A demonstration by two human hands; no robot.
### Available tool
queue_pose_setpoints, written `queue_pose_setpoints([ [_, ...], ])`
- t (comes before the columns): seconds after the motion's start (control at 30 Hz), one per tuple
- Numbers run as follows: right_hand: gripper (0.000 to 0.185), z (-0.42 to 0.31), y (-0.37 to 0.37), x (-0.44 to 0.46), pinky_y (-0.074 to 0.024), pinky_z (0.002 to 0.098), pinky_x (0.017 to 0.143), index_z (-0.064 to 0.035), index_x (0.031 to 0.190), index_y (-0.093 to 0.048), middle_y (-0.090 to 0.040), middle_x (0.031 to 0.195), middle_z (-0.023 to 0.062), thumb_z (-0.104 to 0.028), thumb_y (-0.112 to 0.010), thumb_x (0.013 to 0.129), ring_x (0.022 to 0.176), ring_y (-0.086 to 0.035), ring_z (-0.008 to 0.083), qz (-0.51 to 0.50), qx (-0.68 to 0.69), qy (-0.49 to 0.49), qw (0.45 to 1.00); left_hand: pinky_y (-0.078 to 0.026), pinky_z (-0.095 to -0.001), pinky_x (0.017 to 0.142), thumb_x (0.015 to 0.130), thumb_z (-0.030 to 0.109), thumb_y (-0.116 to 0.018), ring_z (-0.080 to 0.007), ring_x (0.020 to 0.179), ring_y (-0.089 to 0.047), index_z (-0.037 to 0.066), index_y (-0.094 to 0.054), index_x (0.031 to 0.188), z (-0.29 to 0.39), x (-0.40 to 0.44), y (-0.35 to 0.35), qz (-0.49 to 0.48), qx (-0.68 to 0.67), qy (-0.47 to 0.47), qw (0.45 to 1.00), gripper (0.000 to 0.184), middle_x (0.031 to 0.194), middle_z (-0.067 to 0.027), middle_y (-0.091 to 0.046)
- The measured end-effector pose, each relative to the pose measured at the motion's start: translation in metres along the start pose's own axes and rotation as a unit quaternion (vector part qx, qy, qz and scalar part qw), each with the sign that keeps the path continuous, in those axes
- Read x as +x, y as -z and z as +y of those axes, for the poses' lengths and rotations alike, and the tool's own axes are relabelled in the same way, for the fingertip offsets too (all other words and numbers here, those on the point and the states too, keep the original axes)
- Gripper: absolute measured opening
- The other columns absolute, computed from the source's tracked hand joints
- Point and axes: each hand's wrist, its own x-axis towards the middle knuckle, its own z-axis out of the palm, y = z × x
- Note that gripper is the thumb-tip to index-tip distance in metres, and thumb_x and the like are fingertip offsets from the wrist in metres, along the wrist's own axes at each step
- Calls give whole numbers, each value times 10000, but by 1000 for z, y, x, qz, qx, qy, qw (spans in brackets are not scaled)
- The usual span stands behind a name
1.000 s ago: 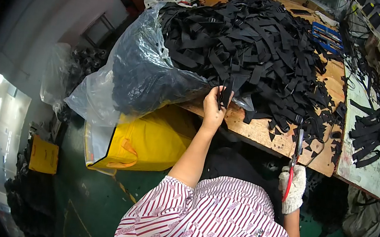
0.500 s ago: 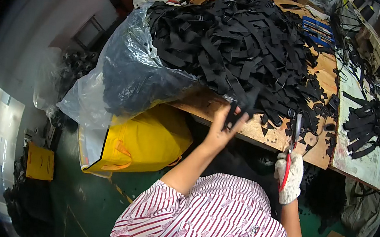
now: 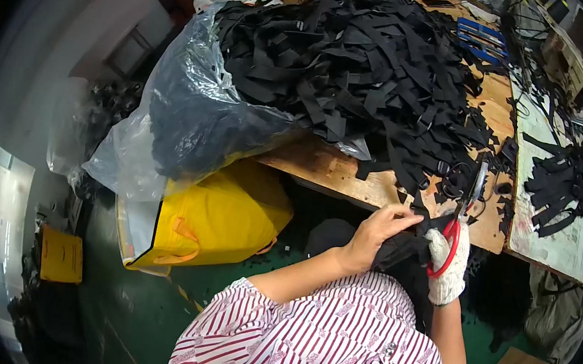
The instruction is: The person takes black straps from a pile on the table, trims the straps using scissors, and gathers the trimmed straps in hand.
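Clear plastic bag (image 3: 187,106), dark contents showing through, hangs off the table (image 3: 322,171) above a yellow bag (image 3: 228,218), interior hidden; blue tray (image 3: 481,39) holds slim tools. Gloved right hand (image 3: 450,276) grips red-handled scissors (image 3: 453,247); left hand (image 3: 372,238) pinches black strap (image 3: 421,212) near table edge.

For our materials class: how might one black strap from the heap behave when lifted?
A strap would probably flop, as many in the heap bend and curl. It looks thin, so likely light. It may snag neighbours, since they overlap loosely.
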Motion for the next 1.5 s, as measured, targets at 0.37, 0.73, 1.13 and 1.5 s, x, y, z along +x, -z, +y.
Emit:
queue_pose_setpoints([
  [0.37, 169, -39, -2, 3, -394, 229, 406, -41, 848, -479, -509, 626, 37, -83, -609, 751, 447, -495, 126, -96, 165, -197, 962, -445, -203, 577, 940, 117, -479, -91, 585, -577, -11, -528, 920, -1, 19, -4, 128, -200, 112, 965, 139, 785, -54, -584],
  [0.73, 677, -16, 6, -23, -482, 382, 744, 0, 1181, -457, -609, 911, 179, -245, -721, 607, 832, -606, 331, -150, -208, -17, 966, -408, -186, 505, 926, 242, -531, -67, 531, -511, 0, -531, 939, -24, 21, 7, 136, -241, 235, 932, 243, 705, -57, -589],
  [1.13, 721, -26, 5, -27, -450, 400, 809, 3, 1223, -463, -578, 1026, 203, -342, -746, 656, 937, -563, 358, -154, -197, -34, 968, -382, -191, 440, 911, 222, -551, -48, 458, -465, 21, -506, 795, -9, 18, 1, 43, -168, 273, 946, 237, 630, -38, -584],
  [1.5, 640, -12, 4, -26, -455, 408, 743, 14, 1144, -490, -567, 910, 200, -337, -736, 668, 867, -563, 375, -142, -168, 12, 975, -465, -209, 633, 803, -47, -581, -62, 684, -564, -5, -534, 971, -15, 6, 1, -24, -124, 216, 968, 179, 736, -4, -562],
])
